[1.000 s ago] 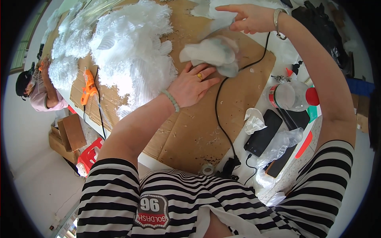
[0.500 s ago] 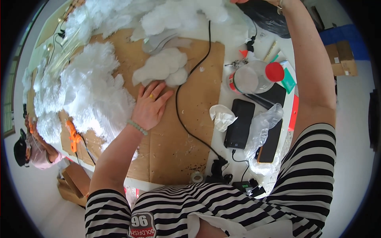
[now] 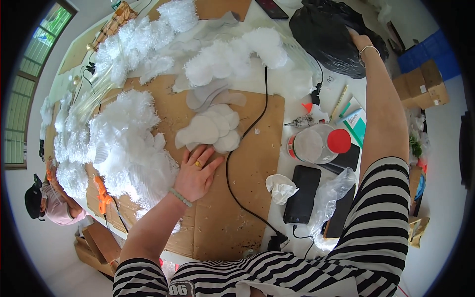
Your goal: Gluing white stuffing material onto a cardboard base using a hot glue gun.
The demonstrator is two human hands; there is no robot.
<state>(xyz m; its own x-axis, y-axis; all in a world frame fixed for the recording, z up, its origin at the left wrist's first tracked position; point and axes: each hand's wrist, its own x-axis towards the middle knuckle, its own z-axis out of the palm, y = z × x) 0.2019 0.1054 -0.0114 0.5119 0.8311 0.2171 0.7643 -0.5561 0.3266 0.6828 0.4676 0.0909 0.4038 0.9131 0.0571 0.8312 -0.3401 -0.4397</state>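
Your left hand [image 3: 195,173] lies flat, fingers spread, on the cardboard sheet [image 3: 247,173], touching the near edge of the overlapping pale felt petals [image 3: 210,129], apparently pinning them in place. Your right hand [image 3: 360,42] reaches far beyond the cardboard into the black plastic bag [image 3: 326,34]; its fingers are hidden, so I cannot tell their grip.

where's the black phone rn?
Head view, right of centre: the black phone lies flat on the table, right of the cardboard sheet, between a crumpled white tissue and a clear plastic bag, below the red-capped clear tub.
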